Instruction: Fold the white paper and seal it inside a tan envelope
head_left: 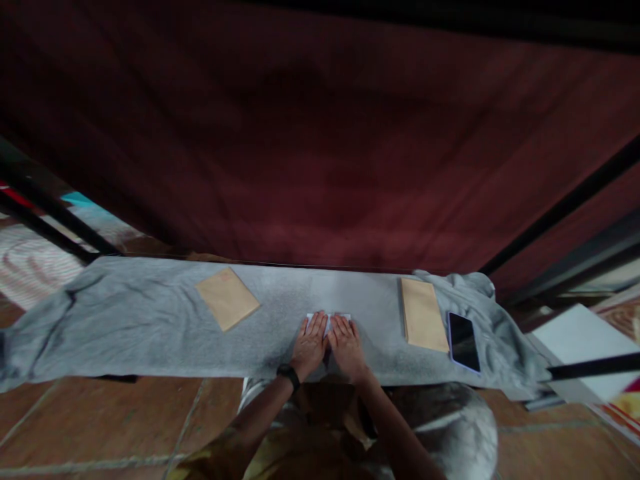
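Observation:
My left hand [310,345] and my right hand [346,344] lie flat side by side, fingers stretched out, pressing on a small white folded paper [329,319] whose far edge shows beyond my fingertips. The paper rests on a grey cloth [150,333] spread over a low bench. A black band sits on my left wrist. A brown envelope [227,297] lies to the left of my hands. A stack of brown envelopes [423,313] lies to the right.
A black phone [463,341] lies face up right of the stack. A dark red curtain [320,147] hangs behind the bench. White sheets [580,347] and a dark bar are at far right. Tiled floor lies below.

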